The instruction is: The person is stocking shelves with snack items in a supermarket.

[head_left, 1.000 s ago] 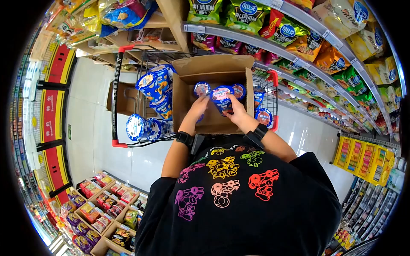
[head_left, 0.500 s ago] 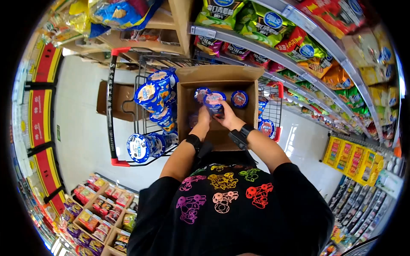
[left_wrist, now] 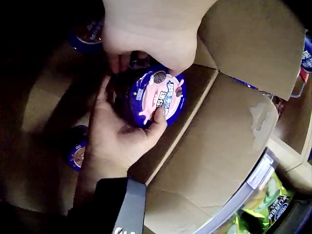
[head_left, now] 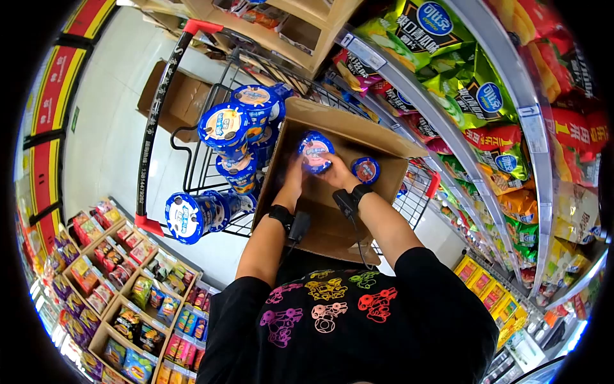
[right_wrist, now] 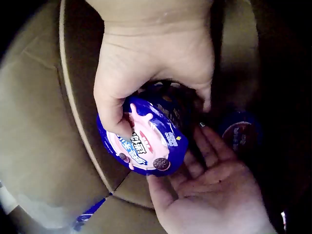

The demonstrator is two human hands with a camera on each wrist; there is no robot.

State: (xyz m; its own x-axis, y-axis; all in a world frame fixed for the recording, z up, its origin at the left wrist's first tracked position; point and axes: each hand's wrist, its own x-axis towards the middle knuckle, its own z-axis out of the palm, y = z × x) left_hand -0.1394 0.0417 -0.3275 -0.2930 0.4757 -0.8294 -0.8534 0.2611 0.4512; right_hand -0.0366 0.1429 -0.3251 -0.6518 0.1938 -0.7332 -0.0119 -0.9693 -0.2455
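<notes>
My right hand (head_left: 338, 173) grips a blue cookie cup (head_left: 316, 152) with a pink lid, inside an open cardboard box (head_left: 326, 214). Its thumb lies across the lid, as the right wrist view shows. My left hand (right_wrist: 214, 200) touches the same cup from the other side, palm showing, fingers fairly straight and thumb at the rim. The cup tilts so that its lid faces up at the head camera, near the box's left wall. Another blue cup (head_left: 366, 170) with a brown lid stands on the box floor to the right.
The box sits in a wire shopping cart (head_left: 211, 173) with a red-cornered handle. Several blue cups (head_left: 224, 125) are piled left of the box. Shelves of chip bags (head_left: 473, 96) run close on the right. Another cardboard box (head_left: 176, 96) lies on the floor beyond the cart handle.
The pink-lidded cup has moved left in the box with both hands around it. The head view has turned, so cart and box now appear tilted.
</notes>
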